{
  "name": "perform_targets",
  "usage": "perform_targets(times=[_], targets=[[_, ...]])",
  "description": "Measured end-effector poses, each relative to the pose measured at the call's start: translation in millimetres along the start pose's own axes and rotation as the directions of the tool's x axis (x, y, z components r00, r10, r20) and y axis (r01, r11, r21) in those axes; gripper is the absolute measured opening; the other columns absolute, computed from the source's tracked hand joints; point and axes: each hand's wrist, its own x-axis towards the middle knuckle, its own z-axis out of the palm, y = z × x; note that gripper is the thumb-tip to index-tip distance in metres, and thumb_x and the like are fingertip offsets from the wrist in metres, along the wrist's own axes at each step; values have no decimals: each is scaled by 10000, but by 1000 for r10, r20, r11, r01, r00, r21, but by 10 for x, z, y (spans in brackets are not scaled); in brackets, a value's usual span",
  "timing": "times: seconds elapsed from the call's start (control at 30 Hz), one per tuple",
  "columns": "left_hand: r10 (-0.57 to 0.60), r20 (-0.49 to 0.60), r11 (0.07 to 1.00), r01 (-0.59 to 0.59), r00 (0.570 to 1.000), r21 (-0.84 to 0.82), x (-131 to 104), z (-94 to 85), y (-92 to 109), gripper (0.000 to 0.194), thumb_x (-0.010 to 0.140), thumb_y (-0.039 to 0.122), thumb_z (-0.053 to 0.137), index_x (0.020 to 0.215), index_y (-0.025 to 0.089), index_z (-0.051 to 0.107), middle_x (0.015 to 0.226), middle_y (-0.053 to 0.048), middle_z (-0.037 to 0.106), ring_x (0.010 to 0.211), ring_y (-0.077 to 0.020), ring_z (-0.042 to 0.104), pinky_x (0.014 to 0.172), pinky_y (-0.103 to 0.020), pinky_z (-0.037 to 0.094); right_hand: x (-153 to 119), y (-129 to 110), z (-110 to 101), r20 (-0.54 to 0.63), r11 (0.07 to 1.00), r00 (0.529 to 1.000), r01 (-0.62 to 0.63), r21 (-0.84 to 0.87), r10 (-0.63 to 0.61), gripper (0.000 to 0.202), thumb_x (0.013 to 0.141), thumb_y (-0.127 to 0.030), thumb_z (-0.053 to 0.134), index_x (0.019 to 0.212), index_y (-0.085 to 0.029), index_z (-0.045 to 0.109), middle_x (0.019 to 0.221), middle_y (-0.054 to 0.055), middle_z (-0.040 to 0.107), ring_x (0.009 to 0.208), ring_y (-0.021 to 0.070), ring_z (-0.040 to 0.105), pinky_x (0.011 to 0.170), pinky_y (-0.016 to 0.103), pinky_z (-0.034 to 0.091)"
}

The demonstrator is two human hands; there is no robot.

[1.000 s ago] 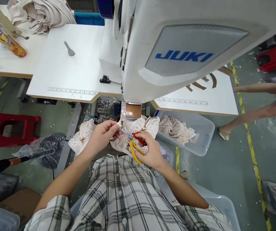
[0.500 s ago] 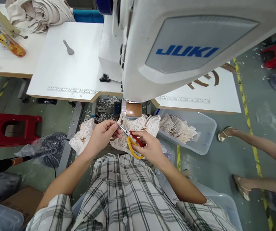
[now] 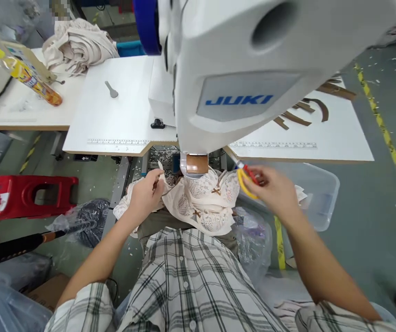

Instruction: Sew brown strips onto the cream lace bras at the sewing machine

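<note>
At sewing machine [image 3: 215, 131]: right hand [image 3: 276, 186] grips scissors [image 3: 241, 167] slantwise, tips forward-left; left hand [image 3: 147, 192] pinches pale strip [image 3: 160, 165].

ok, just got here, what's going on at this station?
A person is seated at a white JUKI machine with pale lace garments on their lap, below the machine's head. Their left hand pinches a pale bit of fabric; whether it is joined to the garments is hard to tell. Their right hand holds red-and-yellow scissors off to the right, away from that fabric, in front of a clear plastic tub.
</note>
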Motion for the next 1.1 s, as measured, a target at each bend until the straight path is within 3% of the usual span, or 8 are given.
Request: perform_targets(times=[0.13, 0.23, 0.37, 0.43, 0.53, 0.73, 0.9, 1.1], targets=[[0, 203, 992, 25, 979, -123, 125, -128, 41, 294, 974, 367, 413, 1134, 210, 603, 989, -82, 751, 888, -209, 701, 750, -290, 491, 862, 198, -288, -127, 974, 992, -5, -228, -25, 378, 909, -389, 570, 1152, -123, 685, 1050, 183, 706, 969, 288, 648, 760, 380, 461], [20, 376, 980, 56, 927, -189, 246, -262, 52, 333, 990, 398, 396, 1222, 213, 548, 1106, -102, 734, 982, -226, 697, 776, -308, 509, 1087, 144, -383, -178, 965, 976, 79, -248, -126, 358, 879, -251, 601, 1197, -97, 660, 1224, 218, 648, 1124, 331, 596, 930, 459, 463], [135, 235, 977, -169, 962, 131, 267, -250, 131, 218, 951, 324, 468, 961, 195, 643, 929, -121, 715, 940, -276, 654, 814, -387, 480, 454, -325, -182, -84, 976, 980, 187, 108, -178, 313, 936, -383, 576, 1185, -207, 648, 1118, 118, 701, 993, 271, 661, 835, 434, 545], [302, 171, 920, -333, 938, 206, 197, -124, 258, 215, 931, 284, 485, 802, 195, 633, 905, -133, 685, 934, -284, 618, 848, -427, 454, -12, -595, -2, 265, 891, 879, 300, 341, -397, 277, 943, -446, 569, 1116, -260, 678, 1054, 67, 725, 949, 229, 686, 822, 386, 564], [428, 234, 885, -458, 873, 87, 48, 93, 519, 274, 955, 305, 454, 734, 211, 585, 748, -87, 630, 752, -235, 576, 739, -380, 434, -470, -874, 230, 359, 818, 773, 338, 466, -524, 616, 750, -587, 756, 1234, -227, 628, 1198, 118, 672, 1105, 282, 637, 944, 431, 532], [285, 112, 945, -260, 952, -198, -81, 234, 885, 288, 973, 407, 449, 783, 217, 554, 666, -19, 575, 605, -164, 511, 597, -297, 350, -505, -995, 343, 196, 596, 930, 29, 803, -309, 680, 911, -773, 268, 1147, -219, 583, 1012, 87, 657, 956, 244, 644, 854, 390, 553], [37, 114, 863, 26, 993, -504, -28, 274, 963, 378, 996, 460, 412, 746, 208, 545, 633, 19, 545, 576, -129, 487, 533, -243, 359, -273, -1127, 230, 178, 516, 984, -149, 843, -8, 432, 879, -648, 543, 968, -228, 591, 810, 25, 628, 700, 166, 598, 654, 298, 533], [85, -113, 980, -103, 990, -168, 44, 231, 773, 311, 982, 411, 490, 1145, 234, 687, 896, -30, 747, 773, -169, 653, 700, -252, 436, 260, -1190, 81, 99, 615, 995, -56, 787, -35, 199, 826, -358, 659, 787, -205, 538, 619, -42, 539, 537, 91, 469, 509, 217, 382]])
